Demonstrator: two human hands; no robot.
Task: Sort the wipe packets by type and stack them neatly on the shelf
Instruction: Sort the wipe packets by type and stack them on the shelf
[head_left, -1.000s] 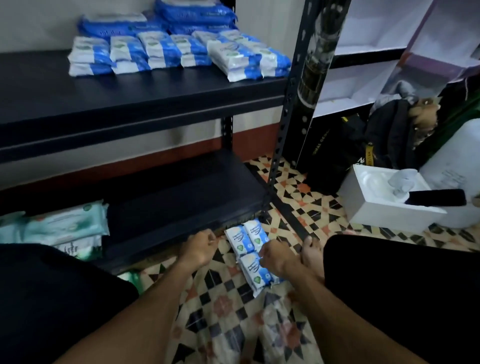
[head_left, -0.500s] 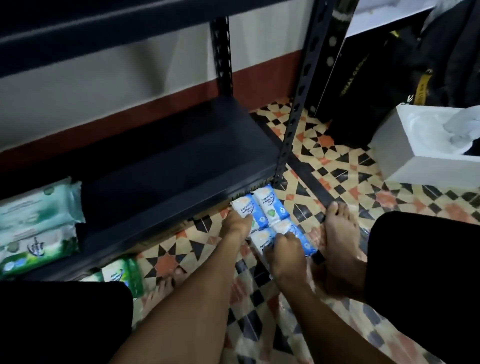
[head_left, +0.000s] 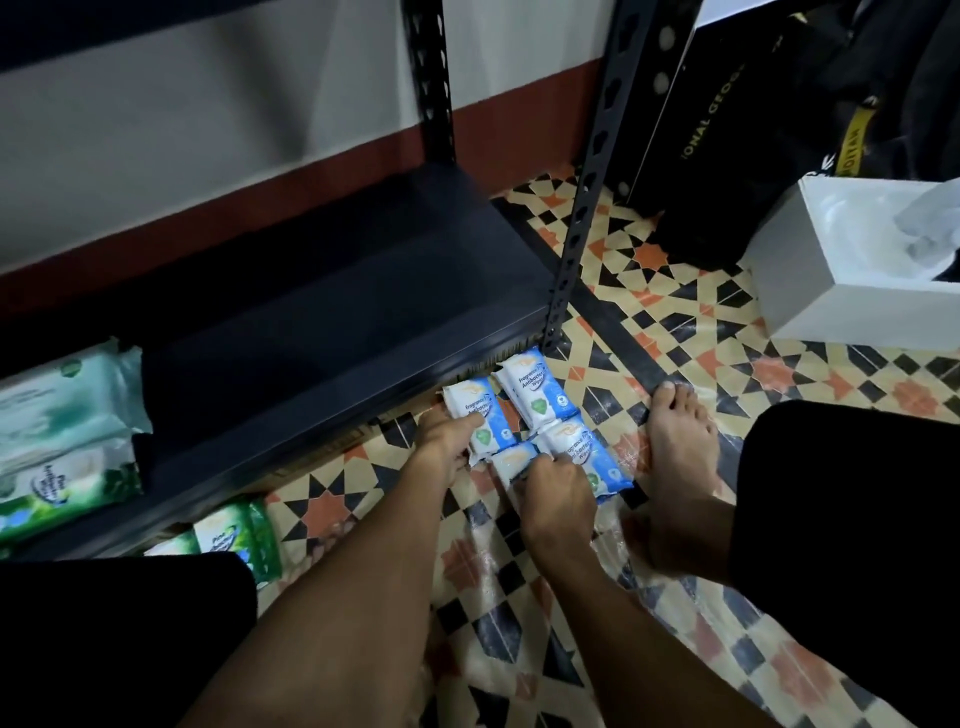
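Four blue wipe packets lie on tiled floor, touching each other, by front corner of low shelf. Long sides point away from person, slanting a bit left. Left hand curls fingers on far-left packet. Right hand curls over near-left packet, hiding most of it. Green packets on shelf are cut off at left edge, print blurry.

Left hand, right hand: both curled.
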